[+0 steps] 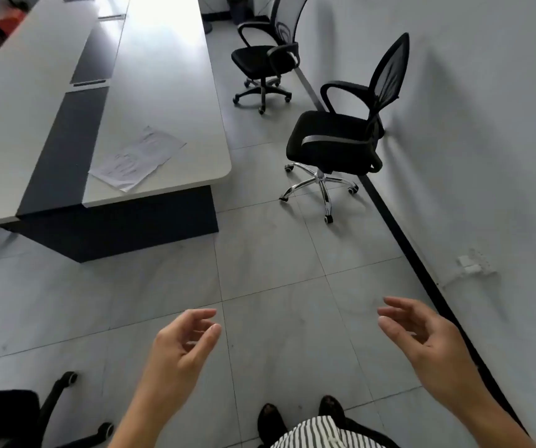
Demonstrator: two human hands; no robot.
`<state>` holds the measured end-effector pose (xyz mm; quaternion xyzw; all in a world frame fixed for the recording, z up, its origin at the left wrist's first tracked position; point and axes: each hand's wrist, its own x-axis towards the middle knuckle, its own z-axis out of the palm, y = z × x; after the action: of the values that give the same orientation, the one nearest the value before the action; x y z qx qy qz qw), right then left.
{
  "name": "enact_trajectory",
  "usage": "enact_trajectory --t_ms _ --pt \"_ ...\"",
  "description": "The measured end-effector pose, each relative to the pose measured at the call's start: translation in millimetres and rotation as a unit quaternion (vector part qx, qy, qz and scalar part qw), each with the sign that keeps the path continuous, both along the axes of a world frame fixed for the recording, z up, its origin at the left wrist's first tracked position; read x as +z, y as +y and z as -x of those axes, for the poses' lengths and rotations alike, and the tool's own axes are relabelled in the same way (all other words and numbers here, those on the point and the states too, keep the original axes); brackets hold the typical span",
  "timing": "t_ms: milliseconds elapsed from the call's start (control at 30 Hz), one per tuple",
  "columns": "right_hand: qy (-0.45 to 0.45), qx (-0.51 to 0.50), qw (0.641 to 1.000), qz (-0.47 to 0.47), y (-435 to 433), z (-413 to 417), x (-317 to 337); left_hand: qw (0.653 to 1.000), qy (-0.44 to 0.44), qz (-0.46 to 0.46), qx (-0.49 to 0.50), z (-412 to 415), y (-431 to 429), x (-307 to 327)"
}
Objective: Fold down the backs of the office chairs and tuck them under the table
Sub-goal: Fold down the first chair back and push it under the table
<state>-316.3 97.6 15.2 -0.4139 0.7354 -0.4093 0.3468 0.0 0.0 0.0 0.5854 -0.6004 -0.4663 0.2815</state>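
Observation:
A black mesh-backed office chair [337, 140] with a chrome base stands upright against the right wall, its back raised. A second black chair [265, 61] with a black base stands farther back, also upright. The long grey table [163, 92] fills the upper left. My left hand [182, 344] and my right hand [421, 337] hover low over the floor tiles, both open with curled fingers and holding nothing, well short of the nearer chair.
Sheets of paper [139, 158] lie on the table's near corner. Part of another black chair [17, 415] shows at the bottom left. A white power strip [473, 265] sits on the wall at the right. Tiled floor lies between me and the chairs.

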Motion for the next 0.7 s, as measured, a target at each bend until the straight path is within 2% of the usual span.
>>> enact_trajectory --t_ms 400,700 --pt "-0.037 -0.052 0.998 0.01 -62 66 -13 0.998 0.012 -0.007 -0.059 76 -90 0" --pt "-0.068 -0.068 0.995 -0.001 -167 191 -24 0.999 0.002 -0.008 -0.043 170 -199 8"
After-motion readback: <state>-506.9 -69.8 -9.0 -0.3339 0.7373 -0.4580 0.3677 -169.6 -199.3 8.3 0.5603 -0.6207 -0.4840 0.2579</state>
